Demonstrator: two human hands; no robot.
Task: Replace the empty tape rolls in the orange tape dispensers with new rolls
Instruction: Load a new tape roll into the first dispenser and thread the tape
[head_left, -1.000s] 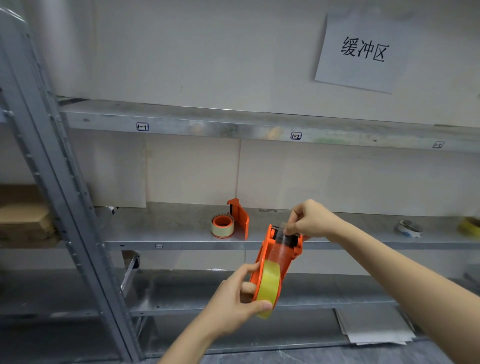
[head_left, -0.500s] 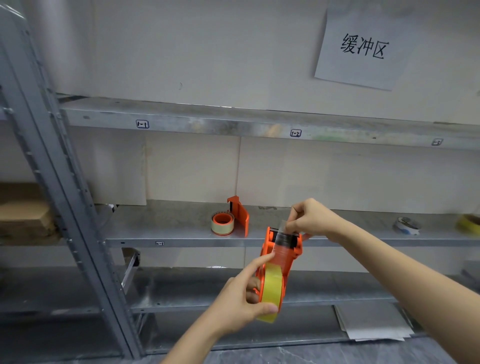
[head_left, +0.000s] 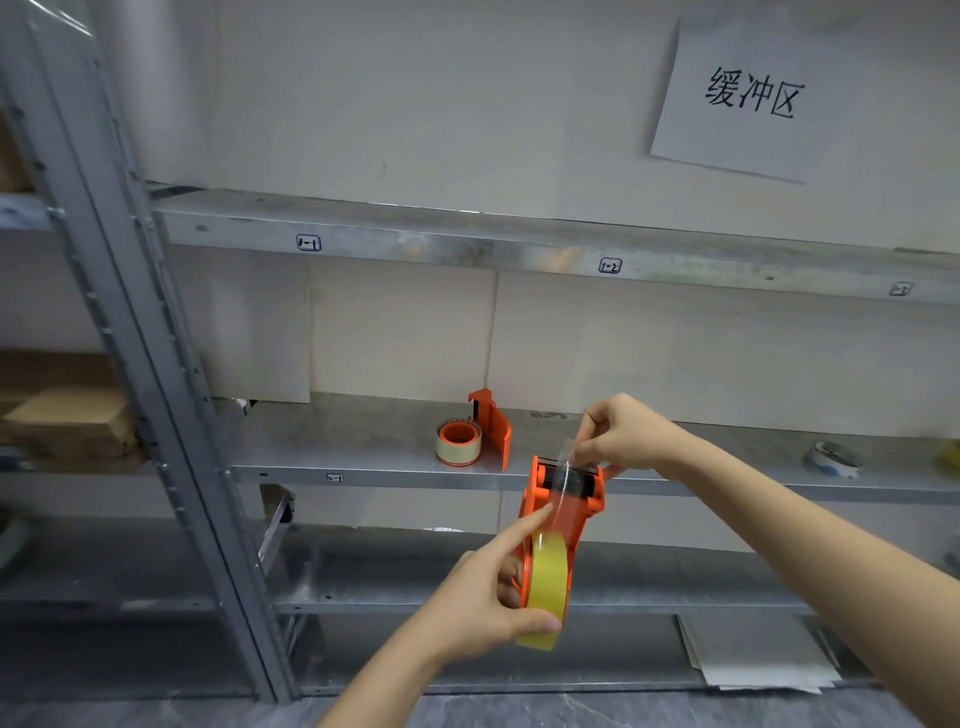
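I hold an orange tape dispenser (head_left: 574, 499) upright in front of the middle shelf. A yellowish new tape roll (head_left: 546, 587) sits in its lower part. My left hand (head_left: 483, 597) grips the roll and dispenser from the left, thumb under the roll, index finger stretched up along the orange side. My right hand (head_left: 621, 434) pinches the clear tape end (head_left: 563, 467) just above the dispenser's black roller. A second orange dispenser (head_left: 491, 428) stands on the middle shelf (head_left: 363, 447), with a thin roll on an orange core (head_left: 458, 441) to its left.
A grey metal upright (head_left: 156, 395) runs down the left. Cardboard boxes (head_left: 62, 421) fill the left bay. A white-blue roll (head_left: 834, 460) and a yellow roll (head_left: 950, 457) lie at the shelf's right. Papers (head_left: 753, 654) lie on the bottom shelf. A paper sign (head_left: 748, 98) hangs on the wall.
My left index finger has straightened and moved up along the dispenser's side. My right hand keeps pinching the tape end above the roller, nearly unmoved.
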